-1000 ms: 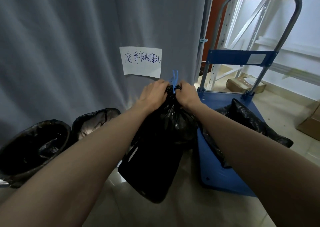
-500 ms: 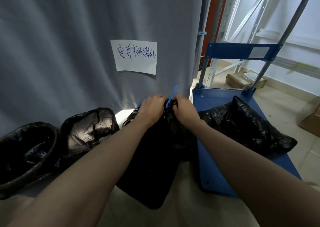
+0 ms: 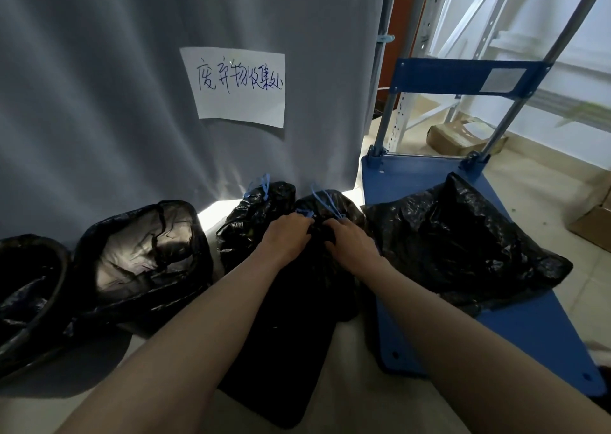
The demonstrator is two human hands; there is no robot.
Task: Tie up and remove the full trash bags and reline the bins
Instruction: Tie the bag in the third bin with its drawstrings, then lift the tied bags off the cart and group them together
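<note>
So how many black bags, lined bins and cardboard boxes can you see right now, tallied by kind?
Black trash bags out of the bins: 3, namely the held bag, one behind it, one on the cart
Lined bins: 2, one and another
Cardboard boxes: 2, one and another
Total: 7

The trash bags (image 3: 456, 235) are black with blue strings (image 3: 325, 202). The cart (image 3: 529, 318) is blue, the curtain (image 3: 99, 103) grey, the paper sign (image 3: 241, 109) white.
</note>
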